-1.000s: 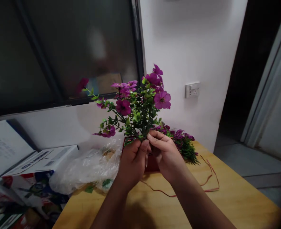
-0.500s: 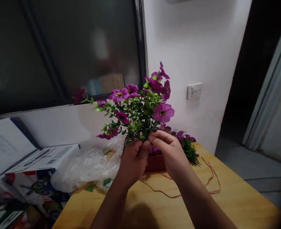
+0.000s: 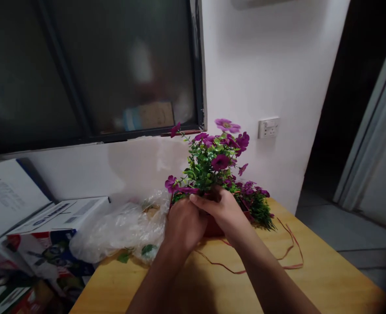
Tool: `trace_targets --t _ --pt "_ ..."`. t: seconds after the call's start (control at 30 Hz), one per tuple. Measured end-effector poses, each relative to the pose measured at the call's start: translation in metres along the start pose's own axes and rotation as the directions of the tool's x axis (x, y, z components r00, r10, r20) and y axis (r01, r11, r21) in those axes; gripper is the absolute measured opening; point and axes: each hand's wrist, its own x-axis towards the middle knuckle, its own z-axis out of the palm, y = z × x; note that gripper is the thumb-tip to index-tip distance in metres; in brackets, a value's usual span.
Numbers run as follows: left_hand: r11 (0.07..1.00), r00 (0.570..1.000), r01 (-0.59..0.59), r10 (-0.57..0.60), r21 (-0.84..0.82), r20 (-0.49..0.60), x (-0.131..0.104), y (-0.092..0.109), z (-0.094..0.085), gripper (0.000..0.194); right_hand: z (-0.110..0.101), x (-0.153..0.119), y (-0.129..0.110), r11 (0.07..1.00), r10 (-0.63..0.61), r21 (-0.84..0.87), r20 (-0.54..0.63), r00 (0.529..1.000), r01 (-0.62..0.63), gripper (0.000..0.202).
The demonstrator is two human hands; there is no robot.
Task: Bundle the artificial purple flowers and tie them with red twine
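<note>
A leafy bunch of purple artificial flowers (image 3: 202, 163) stands upright over a red box (image 3: 214, 230). Its stems run down between my two hands at the front rim. My left hand (image 3: 185, 220) is closed round the base of the bunch, with most of its fingers hidden. My right hand (image 3: 225, 209) is closed at the same stems from the other side, its thumb reaching across toward my left hand. Short green grass and smaller purple flowers (image 3: 250, 188) show in and beside the box at the right. The stem ends are out of sight.
Crumpled clear plastic wrap (image 3: 121, 231) lies left of the box, with a loose green leaf (image 3: 124, 256) in front. Thin reddish ties (image 3: 294, 244) curl over the wooden table (image 3: 239, 292). Cartons (image 3: 65, 213) are stacked at the left. A wall socket (image 3: 269, 127) is behind.
The flower bunch has come down and a little to the right, closer to the red box. Both my hands moved with it, and my right hand now overlaps my left.
</note>
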Motion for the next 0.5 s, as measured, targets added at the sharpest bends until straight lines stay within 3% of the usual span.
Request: trace_targets --t 0.1,0.23,0.37,0.5 --pt "0.998 1.0 0.018 -0.019 0.061 0.019 0.002 0.0 0.004 0.032 0.004 0.0 0.002 0.989 0.016 0.145 -0.019 1.0 -0.013 0.034" --pt "1.0 0.999 -0.03 0.03 -0.007 -0.014 0.002 0.001 0.012 0.029 0.006 -0.004 0.003 0.952 -0.064 0.294 -0.094 0.994 0.089 0.024" --pt "0.996 0.997 -0.077 0.076 -0.053 -0.024 0.001 0.001 0.018 0.032 0.008 -0.006 0.0 0.924 -0.175 0.314 -0.157 0.972 0.217 0.03" --pt "0.992 0.992 -0.122 0.122 -0.037 0.016 0.001 0.001 0.018 0.032 0.008 -0.005 -0.003 0.914 -0.241 0.246 -0.313 0.919 0.323 0.038"
